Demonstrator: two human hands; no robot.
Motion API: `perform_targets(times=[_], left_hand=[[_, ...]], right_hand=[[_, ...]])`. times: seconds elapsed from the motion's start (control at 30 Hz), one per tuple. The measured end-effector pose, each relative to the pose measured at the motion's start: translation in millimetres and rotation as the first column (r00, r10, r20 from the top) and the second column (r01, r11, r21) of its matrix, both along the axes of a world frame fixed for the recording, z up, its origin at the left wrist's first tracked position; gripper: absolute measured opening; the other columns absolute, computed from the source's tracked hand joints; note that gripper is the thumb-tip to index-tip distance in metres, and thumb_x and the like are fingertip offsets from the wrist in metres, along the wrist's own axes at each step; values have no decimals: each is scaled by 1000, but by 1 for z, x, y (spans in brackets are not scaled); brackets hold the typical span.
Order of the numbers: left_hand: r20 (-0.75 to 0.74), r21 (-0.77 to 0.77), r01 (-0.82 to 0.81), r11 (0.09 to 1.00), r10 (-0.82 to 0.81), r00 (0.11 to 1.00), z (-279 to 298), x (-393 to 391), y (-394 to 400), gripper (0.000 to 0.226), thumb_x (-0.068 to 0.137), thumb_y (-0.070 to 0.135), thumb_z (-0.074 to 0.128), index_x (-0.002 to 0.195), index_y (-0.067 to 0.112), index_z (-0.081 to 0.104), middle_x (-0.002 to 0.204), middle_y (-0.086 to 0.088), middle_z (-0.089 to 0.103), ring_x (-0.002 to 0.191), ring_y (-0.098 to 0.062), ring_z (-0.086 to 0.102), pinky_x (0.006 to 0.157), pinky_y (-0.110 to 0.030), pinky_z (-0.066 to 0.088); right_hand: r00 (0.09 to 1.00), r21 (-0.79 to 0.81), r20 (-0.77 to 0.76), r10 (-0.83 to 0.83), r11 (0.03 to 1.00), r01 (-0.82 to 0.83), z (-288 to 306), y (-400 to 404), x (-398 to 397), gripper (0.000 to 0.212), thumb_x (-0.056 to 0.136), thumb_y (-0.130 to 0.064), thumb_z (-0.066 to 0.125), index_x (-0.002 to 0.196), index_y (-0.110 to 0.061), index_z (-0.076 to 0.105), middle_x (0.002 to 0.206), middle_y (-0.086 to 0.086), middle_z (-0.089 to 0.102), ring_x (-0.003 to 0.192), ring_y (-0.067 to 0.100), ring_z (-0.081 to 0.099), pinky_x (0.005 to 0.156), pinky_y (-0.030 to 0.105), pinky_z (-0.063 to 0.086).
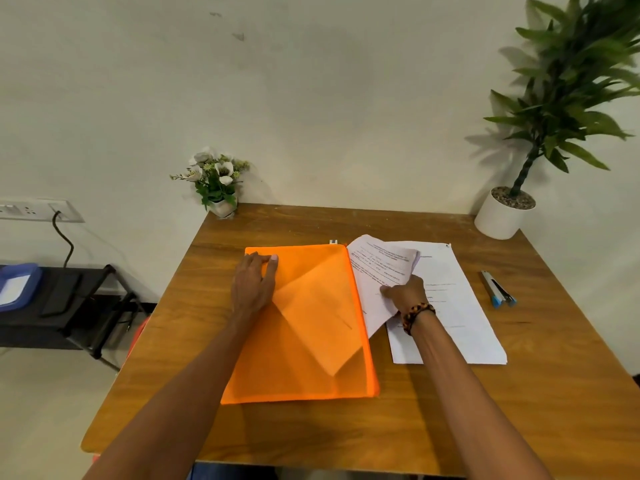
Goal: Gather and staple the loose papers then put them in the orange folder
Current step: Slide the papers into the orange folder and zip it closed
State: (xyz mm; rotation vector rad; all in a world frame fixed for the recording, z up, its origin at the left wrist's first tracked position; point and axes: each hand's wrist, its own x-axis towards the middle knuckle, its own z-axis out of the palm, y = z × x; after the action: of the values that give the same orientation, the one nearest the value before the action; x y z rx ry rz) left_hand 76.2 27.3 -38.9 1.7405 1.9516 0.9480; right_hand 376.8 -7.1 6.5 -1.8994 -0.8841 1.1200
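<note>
The orange folder (pixel 304 327) lies mid-table (pixel 277 427), its zip edge toward the papers. The left hand (pixel 252 285) rests flat, fingers straight, on its far left corner, likely to pin it. Just right, the right hand (pixel 407 291) pinches a curling sheet (pixel 374 271) that seems partly tucked inside the folder. More papers (pixel 460 306) lie beneath the wrist, a stapler (pixel 497 289) toward the right edge.

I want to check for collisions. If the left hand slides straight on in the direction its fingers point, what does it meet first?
The left hand lies flat on the orange folder, fingers pointing toward the far edge. Beyond the folder, only bare table shows, then probably the wall.
</note>
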Motion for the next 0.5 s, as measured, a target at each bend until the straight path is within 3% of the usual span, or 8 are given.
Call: perform_targets(times=[0.13, 0.27, 0.5], left_hand=[[4, -6, 0, 1000, 0, 1000, -1, -1, -1, 67, 100, 60, 30, 121, 6, 61, 134, -19, 59, 125, -35, 52, 103, -50, 44], [-13, -26, -2, 1000, 1, 1000, -2, 0, 0, 65, 104, 57, 33, 136, 6, 55, 148, -18, 50, 138, -33, 43, 111, -51, 37], [20, -5, 10, 1000, -10, 1000, 2, -1, -2, 59, 106, 49, 36, 140, 4, 53, 149, -19, 49, 139, -32, 43, 111, -46, 36]], right_hand=[[982, -30, -149, 117, 992, -123, -5, -8, 8, 34, 82, 7, 73, 106, -13, 59, 122, 15, 64, 115, 36, 59, 95, 59, 52], [931, -60, -324, 167, 979, -197, -5, -12, 23, 49, 81, 11, 72, 121, -13, 59, 123, 14, 65, 116, 36, 60, 92, 63, 52], [917, -117, -343, 203, 960, -256, 6, -3, 40, 40, 82, 14, 69, 104, -19, 60, 117, 11, 65, 114, 34, 58, 96, 59, 51]])
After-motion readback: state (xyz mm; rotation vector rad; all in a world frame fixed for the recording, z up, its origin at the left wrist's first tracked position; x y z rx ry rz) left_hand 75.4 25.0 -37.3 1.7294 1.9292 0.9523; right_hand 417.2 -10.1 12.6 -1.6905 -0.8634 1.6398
